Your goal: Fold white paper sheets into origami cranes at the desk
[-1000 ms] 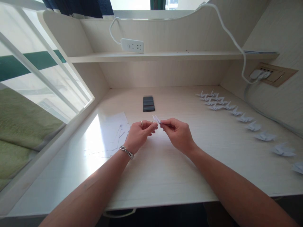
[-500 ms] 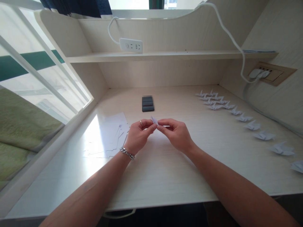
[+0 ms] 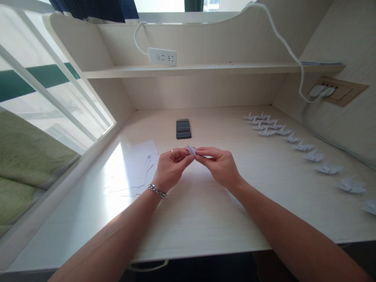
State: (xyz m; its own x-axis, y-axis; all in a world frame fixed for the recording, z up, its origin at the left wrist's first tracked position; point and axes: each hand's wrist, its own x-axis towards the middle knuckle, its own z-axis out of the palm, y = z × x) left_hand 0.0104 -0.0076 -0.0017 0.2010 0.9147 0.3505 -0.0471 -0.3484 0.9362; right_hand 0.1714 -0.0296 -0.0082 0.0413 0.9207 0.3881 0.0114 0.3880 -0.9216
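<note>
Between my two hands, just above the middle of the desk, is a small folded piece of white paper (image 3: 190, 149). My left hand (image 3: 171, 167), with a ring and a chain bracelet, pinches its left side between thumb and fingers. Thumb and fingertips of my right hand (image 3: 219, 165) grip the right side, so the hands nearly touch. The paper's lower part is hidden by the fingers. Flat white paper sheets (image 3: 132, 168) lie left of my left hand.
Several white paper cranes (image 3: 313, 156) stand in a line along the desk's right side, clustered at the back. A dark phone-like object (image 3: 183, 129) lies beyond my hands. Above are a shelf (image 3: 205, 69), a power strip (image 3: 162, 56) and a white cable (image 3: 282, 37) running to a wall socket (image 3: 342, 92).
The folded paper has tilted slightly, and its top shows a little more spread. Both hands keep their pinch in almost the same place.
</note>
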